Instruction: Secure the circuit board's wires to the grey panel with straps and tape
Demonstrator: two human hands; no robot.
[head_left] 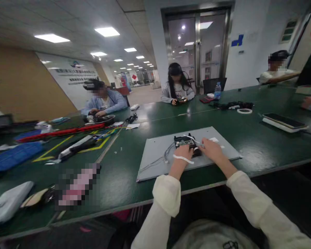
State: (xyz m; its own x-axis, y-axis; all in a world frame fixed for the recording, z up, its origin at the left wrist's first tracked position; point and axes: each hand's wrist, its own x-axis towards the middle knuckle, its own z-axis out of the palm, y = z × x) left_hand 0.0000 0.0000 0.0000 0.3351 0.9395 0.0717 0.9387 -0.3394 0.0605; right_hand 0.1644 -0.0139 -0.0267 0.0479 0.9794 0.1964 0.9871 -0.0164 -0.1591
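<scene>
A flat grey panel [155,147] lies on the green table in front of me. Near its middle sits a black frame with a circuit board [180,139], with thin grey wires [166,152] trailing off to the left. My left hand [184,151] is closed at the near edge of this frame, its fingertips partly hidden. A white strip [183,159] lies across the back of that hand by the wrist. My right hand [211,149] is pinched at the frame's right side, on the end of another thin white strip [191,139] that crosses the frame.
Small white pieces [214,139] lie on the panel's right part. Further right are a phone on a white box [285,121] and a white tape ring [244,111]. Blue trays [15,157] and a white device [10,202] stand left. Several people sit around the table.
</scene>
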